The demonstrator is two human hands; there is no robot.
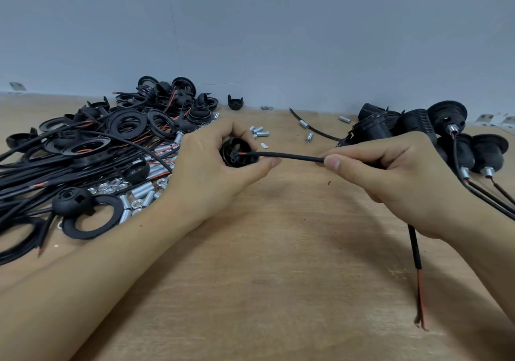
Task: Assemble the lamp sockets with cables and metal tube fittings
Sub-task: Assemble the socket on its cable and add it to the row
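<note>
Above the table (278, 249), left hand (211, 165) grips socket cap (237, 154); right hand (390, 177) pinches the cable (289, 156), lying level, tip at the cap's hole.

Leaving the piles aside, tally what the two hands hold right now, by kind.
Socket cap: 1, gripped in the left hand
Cable: 1, pinched by the right hand
Total: 2
</note>
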